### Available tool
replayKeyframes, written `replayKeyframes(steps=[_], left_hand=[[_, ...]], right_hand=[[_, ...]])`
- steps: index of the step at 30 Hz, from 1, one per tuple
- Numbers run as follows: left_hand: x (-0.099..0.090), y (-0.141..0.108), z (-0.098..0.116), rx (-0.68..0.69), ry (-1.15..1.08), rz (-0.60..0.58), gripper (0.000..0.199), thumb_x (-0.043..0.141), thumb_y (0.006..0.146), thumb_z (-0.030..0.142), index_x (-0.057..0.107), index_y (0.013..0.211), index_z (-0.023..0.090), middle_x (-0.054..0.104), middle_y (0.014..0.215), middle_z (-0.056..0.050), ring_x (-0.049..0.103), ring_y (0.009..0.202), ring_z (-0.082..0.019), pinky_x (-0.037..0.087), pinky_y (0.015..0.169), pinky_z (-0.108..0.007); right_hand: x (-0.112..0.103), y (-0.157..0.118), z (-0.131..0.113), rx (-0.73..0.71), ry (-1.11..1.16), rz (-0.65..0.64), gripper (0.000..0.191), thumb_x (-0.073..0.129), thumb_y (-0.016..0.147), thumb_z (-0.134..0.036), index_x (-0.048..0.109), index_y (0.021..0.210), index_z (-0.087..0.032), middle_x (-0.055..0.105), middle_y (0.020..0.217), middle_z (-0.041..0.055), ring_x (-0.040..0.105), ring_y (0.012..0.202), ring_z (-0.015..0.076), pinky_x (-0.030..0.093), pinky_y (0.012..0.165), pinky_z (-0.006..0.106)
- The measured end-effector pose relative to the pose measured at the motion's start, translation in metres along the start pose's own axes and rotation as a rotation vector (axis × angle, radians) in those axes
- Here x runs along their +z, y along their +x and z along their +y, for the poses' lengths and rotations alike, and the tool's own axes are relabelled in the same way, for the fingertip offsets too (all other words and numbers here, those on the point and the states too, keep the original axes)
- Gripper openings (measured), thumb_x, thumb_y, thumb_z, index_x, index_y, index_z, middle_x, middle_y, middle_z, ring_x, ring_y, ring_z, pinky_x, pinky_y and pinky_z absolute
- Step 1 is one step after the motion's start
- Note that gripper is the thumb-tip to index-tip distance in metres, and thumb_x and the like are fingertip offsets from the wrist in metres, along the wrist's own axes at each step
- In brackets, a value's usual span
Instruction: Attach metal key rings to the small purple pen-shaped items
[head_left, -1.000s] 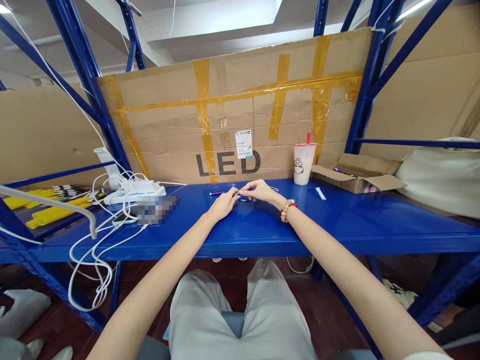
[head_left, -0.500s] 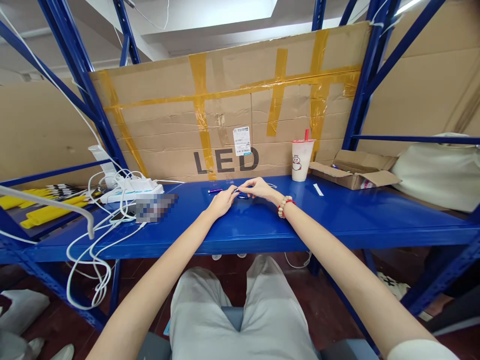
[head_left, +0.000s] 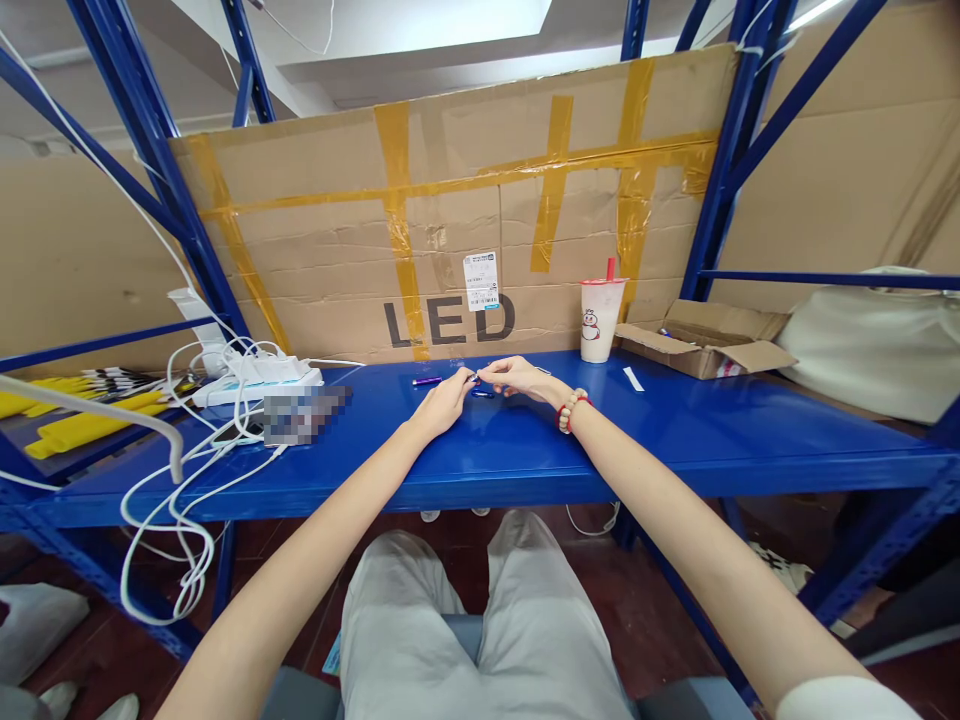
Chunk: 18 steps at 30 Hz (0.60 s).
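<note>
cardboard panel (head_left: 315,240): "LED" | white label (head_left: 481,270): print too small | cup (head_left: 600,345): snowman logo

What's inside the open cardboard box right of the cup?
Inside the open cardboard box, near its left end, a small bluish item shows, too small to identify. The box's own front side hides its bottom, so anything lying lower cannot be seen.

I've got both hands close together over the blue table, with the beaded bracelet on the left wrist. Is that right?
Not quite: the head view shows the beaded bracelet on the right wrist, not the left. The left hand and right hand are indeed close together over the blue table.
</note>
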<state>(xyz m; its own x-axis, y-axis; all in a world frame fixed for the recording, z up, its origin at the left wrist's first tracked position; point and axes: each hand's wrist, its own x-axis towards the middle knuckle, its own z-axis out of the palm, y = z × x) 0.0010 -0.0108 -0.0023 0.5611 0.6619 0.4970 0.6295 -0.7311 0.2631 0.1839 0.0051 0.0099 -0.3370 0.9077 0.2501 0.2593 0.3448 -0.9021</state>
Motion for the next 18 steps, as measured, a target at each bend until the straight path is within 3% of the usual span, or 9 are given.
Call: replayKeyframes(steps=[5, 11, 18], left_hand=[[-0.004, -0.0011, 0.0057, -0.007, 0.024, 0.068, 0.02, 0.027, 0.091, 0.028, 0.043, 0.101, 0.02, 0.061, 0.093, -0.008, 0.059, 0.088, -0.021, 0.044, 0.071, -0.029], [-0.0047, -0.0024, 0.0039, -0.02, 0.004, 0.058, 0.02, 0.034, 0.089, 0.029, 0.046, 0.103, 0.02, 0.062, 0.096, -0.009, 0.061, 0.087, -0.024, 0.045, 0.073, -0.033], [-0.0048, -0.0008, 0.0043, -0.032, -0.023, 0.105, 0.027, 0.036, 0.088, 0.029, 0.045, 0.113, 0.022, 0.062, 0.102, -0.006, 0.059, 0.095, -0.021, 0.043, 0.081, -0.032]], right_hand=[[0.0015, -0.0032, -0.0079, -0.022, 0.058, -0.021, 0.043, 0.068, 0.058, -0.053, 0.066, 0.076, -0.014, 0.056, 0.062, 0.0007, 0.046, 0.055, 0.007, 0.032, 0.045, 0.018], [0.0032, -0.0037, -0.0092, 0.011, -0.001, 0.0, 0.043, 0.066, 0.058, -0.056, 0.064, 0.068, -0.014, 0.056, 0.061, 0.0005, 0.048, 0.055, 0.0074, 0.032, 0.045, 0.018], [0.0057, 0.0, -0.0061, 0.063, 0.122, -0.003, 0.041, 0.069, 0.058, -0.051, 0.066, 0.076, -0.014, 0.057, 0.065, 0.0009, 0.047, 0.056, 0.0064, 0.032, 0.043, 0.016]])
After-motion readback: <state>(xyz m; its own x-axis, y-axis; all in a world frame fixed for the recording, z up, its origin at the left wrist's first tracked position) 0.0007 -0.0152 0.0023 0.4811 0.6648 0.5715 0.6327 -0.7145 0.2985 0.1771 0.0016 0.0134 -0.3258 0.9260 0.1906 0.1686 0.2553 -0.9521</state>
